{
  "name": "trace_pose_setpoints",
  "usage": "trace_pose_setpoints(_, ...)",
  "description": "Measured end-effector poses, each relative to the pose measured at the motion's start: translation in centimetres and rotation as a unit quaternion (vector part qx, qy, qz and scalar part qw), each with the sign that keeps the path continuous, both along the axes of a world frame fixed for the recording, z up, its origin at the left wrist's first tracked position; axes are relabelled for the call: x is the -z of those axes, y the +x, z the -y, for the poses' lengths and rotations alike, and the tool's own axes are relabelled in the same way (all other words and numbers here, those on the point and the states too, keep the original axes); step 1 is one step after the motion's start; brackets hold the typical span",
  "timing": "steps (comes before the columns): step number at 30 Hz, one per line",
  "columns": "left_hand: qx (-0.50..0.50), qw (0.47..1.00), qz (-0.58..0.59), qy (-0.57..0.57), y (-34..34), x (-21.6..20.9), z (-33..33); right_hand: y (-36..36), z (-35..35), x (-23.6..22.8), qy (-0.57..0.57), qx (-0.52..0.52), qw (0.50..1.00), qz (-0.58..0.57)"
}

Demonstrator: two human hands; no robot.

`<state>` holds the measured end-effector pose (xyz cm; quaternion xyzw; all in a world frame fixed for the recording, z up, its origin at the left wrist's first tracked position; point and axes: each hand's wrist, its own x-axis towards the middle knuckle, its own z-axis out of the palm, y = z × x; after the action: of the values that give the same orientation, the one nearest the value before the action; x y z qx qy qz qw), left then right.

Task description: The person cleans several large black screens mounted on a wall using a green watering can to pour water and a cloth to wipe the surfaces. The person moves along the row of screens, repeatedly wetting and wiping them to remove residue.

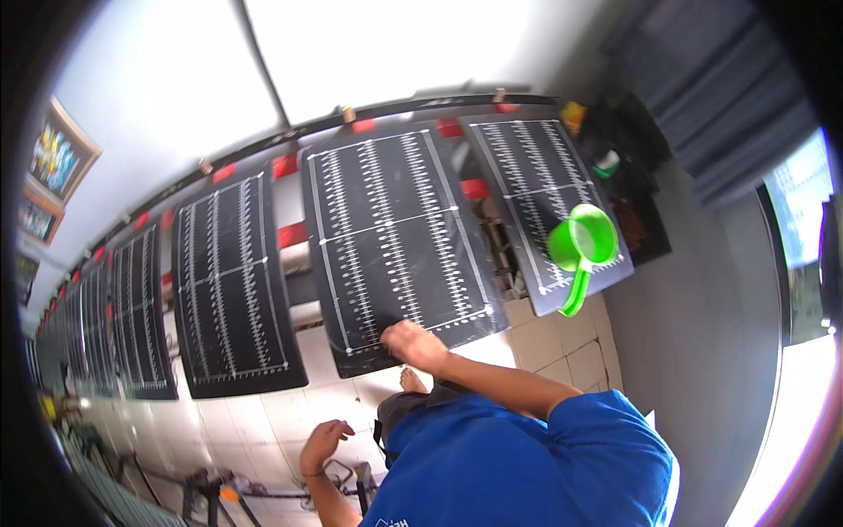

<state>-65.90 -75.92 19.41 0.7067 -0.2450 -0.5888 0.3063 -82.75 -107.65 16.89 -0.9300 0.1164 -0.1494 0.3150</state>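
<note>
My right hand [416, 345] is over the near edge of a black board [421, 268] marked with white ruled lines and rows of short ticks. Its fingers are curled together and slightly blurred, and whatever they hold, if anything, is hidden. My left hand [324, 444] hangs in the air at my left side, away from the boards, fingers loosely bent and apart with nothing in them. A bright green dipper [584, 239] with a long handle rests on the narrower black board [529, 158] to the right, its handle pointing toward me.
More marked boards [230, 285] run in a row to the left, with red pieces [292, 234] in the gaps. A dark rail [413, 104] stretches behind them. Tripod-like stands [211, 492] are at the lower left. A grey wall [676, 351] closes off the right, below a dark curtain [711, 97].
</note>
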Motion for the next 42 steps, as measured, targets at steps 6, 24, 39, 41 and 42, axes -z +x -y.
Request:
trace_pose_setpoints(6, 0.020, 0.982, 0.034, -0.184, -2.1, -9.0, 15.8, -3.2, 4.3, -2.1, -0.136, 0.104, 0.985, -0.021)
trace_pose_setpoints(24, 0.227, 0.420, 0.163, -0.864, -33.6, -33.8, 35.7, -22.4, 29.2, -21.2, 0.122, 0.117, 0.986, -0.003)
trace_pose_setpoints(39, 0.052, 0.988, 0.052, -0.139, -35.7, -10.8, 47.5, -27.4, 37.1, -8.5, -0.093, -0.006, 0.912, -0.399)
trace_pose_setpoints(41, 0.032, 0.978, 0.124, -0.163, -37.1, -10.7, 46.4, -27.8, 36.3, -12.1, -0.064, 0.026, 0.941, -0.332)
trace_pose_setpoints(42, 0.012, 0.976, 0.136, -0.171, -37.8, -10.7, 45.8, -28.2, 35.5, -14.1, -0.050, 0.021, 0.953, -0.297)
